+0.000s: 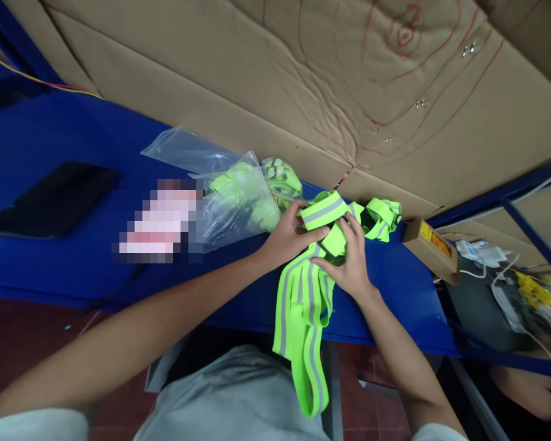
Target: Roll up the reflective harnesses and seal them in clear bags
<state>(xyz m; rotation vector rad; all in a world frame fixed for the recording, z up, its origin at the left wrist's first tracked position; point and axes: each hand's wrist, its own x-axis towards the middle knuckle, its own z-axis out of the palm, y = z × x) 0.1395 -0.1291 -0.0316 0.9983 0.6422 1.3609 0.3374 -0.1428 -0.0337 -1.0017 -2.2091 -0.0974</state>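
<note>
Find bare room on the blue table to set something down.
Blue table: bare between the right hand and the cardboard box; also between the flat black object and the cardboard wall. Crowded: the middle, with the plastic bag and green strips.

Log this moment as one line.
left hand: holding green straps; right hand: holding same straps; plastic bag: on table; straps: hanging past its edge
</note>
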